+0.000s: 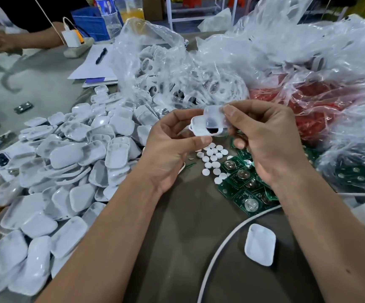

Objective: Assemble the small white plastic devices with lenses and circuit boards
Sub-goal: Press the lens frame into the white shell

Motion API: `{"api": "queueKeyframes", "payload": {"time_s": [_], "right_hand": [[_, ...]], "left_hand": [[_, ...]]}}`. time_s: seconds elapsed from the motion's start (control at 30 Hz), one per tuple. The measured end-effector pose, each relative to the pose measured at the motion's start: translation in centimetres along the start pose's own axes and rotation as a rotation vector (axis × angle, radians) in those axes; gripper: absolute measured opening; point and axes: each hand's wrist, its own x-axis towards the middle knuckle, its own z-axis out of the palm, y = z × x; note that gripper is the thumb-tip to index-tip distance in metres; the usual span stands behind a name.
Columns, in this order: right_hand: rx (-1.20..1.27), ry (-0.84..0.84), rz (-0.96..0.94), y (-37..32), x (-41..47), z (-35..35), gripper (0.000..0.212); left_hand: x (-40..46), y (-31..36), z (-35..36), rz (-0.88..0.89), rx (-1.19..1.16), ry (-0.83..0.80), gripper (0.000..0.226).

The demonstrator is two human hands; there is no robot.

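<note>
A: Nearest: bare dark table (pixel 177 248), crossed by a white cable (pixel 220 243); one loose white shell (pixel 260 244) beside it.

B: Further in?

A: Heaped white shells (pixel 67 171) crowding the left edge, green circuit boards (pixel 242 189) right, small white discs (pixel 214 158) between.

B: Hands?

A: Raised over the discs. Left hand (pixel 170 145) pinching a white casing (pixel 203 127) between thumb and fingers; right hand (pixel 264 141) pinching a clear cover (pixel 215 115) onto its top.

B: Behind?

A: Crumpled plastic bags (pixel 242 62), walling off the far side.

2 bare forearms (pixel 120 226), no sleeves, short fingernails (pixel 205 140).
</note>
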Motion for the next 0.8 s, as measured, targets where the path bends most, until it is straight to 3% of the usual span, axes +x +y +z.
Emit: {"api": "queueKeyframes", "payload": {"time_s": [0.33,0.8], "right_hand": [[-0.085,0.004,-0.091,-0.23,-0.35,0.06,0.009],[-0.425,0.014,-0.267,0.19,-0.15,0.42,0.01]], "left_hand": [[-0.38,0.08,0.34,0.042,0.041,0.022,0.05],[-0.62,-0.12,0.48,0.072,0.133,0.011,0.049]]}}
